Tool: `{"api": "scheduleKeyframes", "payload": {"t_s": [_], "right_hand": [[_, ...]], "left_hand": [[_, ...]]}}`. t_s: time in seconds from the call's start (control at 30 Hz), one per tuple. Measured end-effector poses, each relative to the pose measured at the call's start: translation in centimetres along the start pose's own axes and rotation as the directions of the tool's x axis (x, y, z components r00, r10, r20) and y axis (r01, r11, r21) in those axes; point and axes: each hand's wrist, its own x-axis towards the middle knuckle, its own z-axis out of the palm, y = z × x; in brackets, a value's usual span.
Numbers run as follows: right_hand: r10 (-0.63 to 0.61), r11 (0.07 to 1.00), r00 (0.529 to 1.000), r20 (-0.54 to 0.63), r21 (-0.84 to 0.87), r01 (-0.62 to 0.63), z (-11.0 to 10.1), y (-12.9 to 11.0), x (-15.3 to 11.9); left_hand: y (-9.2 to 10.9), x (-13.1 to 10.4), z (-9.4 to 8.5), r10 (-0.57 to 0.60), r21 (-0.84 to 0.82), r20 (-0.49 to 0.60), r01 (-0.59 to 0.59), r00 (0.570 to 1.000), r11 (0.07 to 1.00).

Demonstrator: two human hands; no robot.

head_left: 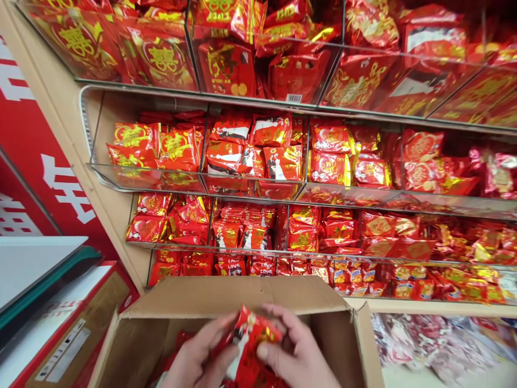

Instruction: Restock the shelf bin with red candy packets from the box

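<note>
Both of my hands hold a bundle of small red and gold snack packets (252, 337) just above an open cardboard box (226, 299) at the bottom of the view. My left hand (197, 358) grips the bundle from the left, my right hand (297, 350) from the right with fingers curled over the top. More red packets lie inside the box, mostly hidden by my hands.
Ahead stand tiered clear acrylic shelf bins (149, 180) filled with red and gold packets, several rows high. A red sign with white characters (36, 145) is on the left. Lower left holds stacked flat boxes (60, 323). Lower right shows blurred packets behind clear plastic (440, 345).
</note>
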Motion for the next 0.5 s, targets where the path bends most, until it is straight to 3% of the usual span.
{"api": "scheduleKeyframes", "payload": {"t_s": [0.13,0.23,0.4,0.5], "right_hand": [[0.024,0.998,0.997,-0.078,0.060,-0.019,-0.5,-3.6,1.4],[0.031,0.999,0.996,-0.079,0.042,-0.028,-1.0,-4.0,2.0],[-0.035,0.998,0.996,-0.086,-0.054,0.030,-0.9,-3.3,1.7],[-0.139,0.956,0.986,-0.092,-0.271,0.110,-1.3,-3.5,1.2]], "left_hand": [[1.6,1.6,0.2,-0.051,-0.399,0.050,0.066,0.997,0.915],[1.7,2.2,0.6,-0.028,-0.489,0.115,0.082,0.993,0.868],[1.3,2.8,0.8,0.044,-0.404,0.112,0.005,0.993,0.915],[1.4,3.9,0.6,0.086,-0.230,0.078,-0.066,0.993,0.971]]}}
